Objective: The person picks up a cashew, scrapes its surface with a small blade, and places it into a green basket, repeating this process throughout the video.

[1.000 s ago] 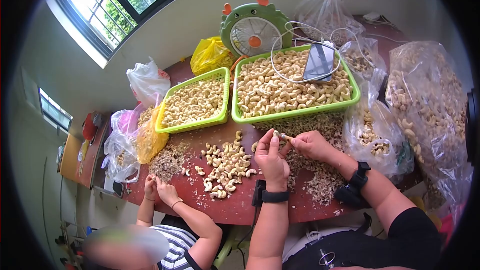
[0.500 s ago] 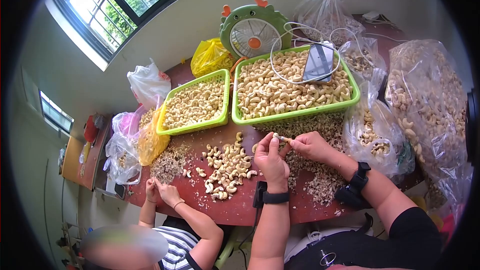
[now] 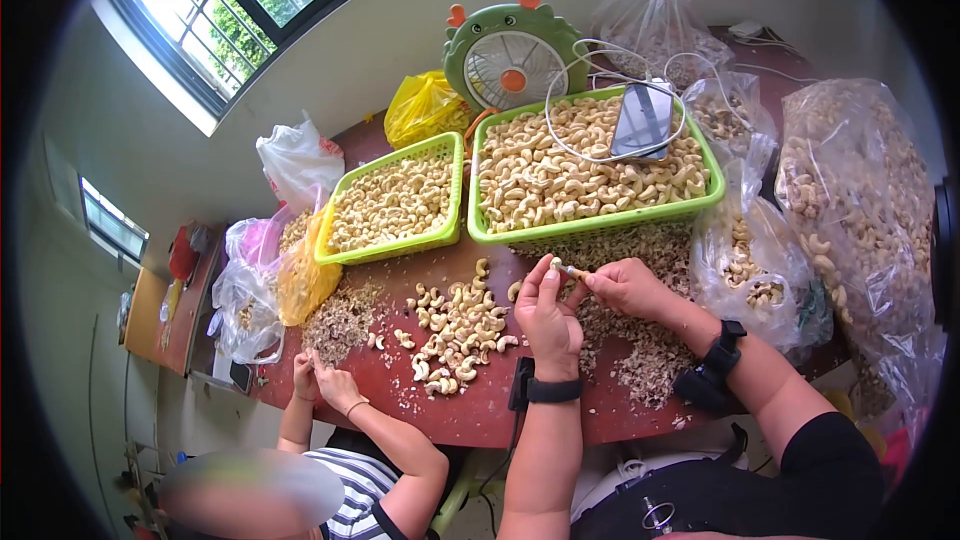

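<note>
My left hand (image 3: 550, 330) pinches a pale cashew (image 3: 555, 263) between thumb and fingertips, above the table's front half. My right hand (image 3: 632, 290) is closed around a small peeling knife (image 3: 576, 272) with a brownish handle. Its tip meets the cashew or lies right beside it; the fingers partly hide the contact. Left of my left hand, a loose pile of cashews (image 3: 462, 325) lies on the red table (image 3: 385, 405). Beneath and beyond my right hand spread brown skin scraps (image 3: 645, 375).
Two green baskets of cashews, a larger one (image 3: 600, 225) and a smaller one (image 3: 395, 253), stand behind. A phone (image 3: 641, 122) with a white cable lies on the larger. Behind is a green fan (image 3: 510, 20). Nut-filled bags (image 3: 850, 180) line the right. At left, another person's hands (image 3: 325, 380) meet.
The view has shifted slightly. Both my hands stay close together, still on the cashew and the knife, with only small finger movements. The other person's hands have barely moved.
</note>
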A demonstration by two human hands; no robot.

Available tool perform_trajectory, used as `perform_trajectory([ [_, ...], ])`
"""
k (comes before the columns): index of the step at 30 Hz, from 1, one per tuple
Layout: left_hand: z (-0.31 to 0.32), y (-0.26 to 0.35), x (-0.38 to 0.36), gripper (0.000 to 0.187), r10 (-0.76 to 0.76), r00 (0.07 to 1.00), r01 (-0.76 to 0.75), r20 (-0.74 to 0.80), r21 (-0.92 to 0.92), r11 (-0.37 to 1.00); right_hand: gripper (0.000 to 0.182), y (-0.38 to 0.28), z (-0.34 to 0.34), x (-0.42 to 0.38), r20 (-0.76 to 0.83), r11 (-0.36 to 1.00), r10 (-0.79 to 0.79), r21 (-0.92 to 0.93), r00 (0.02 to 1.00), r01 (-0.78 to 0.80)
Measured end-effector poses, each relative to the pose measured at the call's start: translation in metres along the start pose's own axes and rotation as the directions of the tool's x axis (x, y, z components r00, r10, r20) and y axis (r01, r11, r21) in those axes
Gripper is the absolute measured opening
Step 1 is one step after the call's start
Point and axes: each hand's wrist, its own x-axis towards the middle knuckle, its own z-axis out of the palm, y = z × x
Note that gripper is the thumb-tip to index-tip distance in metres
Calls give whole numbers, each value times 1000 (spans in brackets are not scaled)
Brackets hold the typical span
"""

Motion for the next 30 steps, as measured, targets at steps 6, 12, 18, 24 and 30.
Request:
perform_trajectory([
  [6,-4,0,2,21,-19,999,20,25,-19,1000,35,-1,-1,0,6,1000,-18,-21,1000,18],
  [12,-2,-2,0,20,-21,998,24,57,-57,998,35,0,-3,0,-32,999,21,34,999,-20],
  [18,-3,-2,3,20,-22,1000,24,18,-138,990,35,1,-2,1,-27,999,32,-18,999,-32],
  [24,-6,-1,6,18,2,1000,0,11,-110,994,34,0,-3,0,-17,999,35,11,999,-34],
  [30,-9,3,7,18,1,1000,-2,-21,-73,997,34,0,-3,0,-32,1000,23,13,999,-23],
])
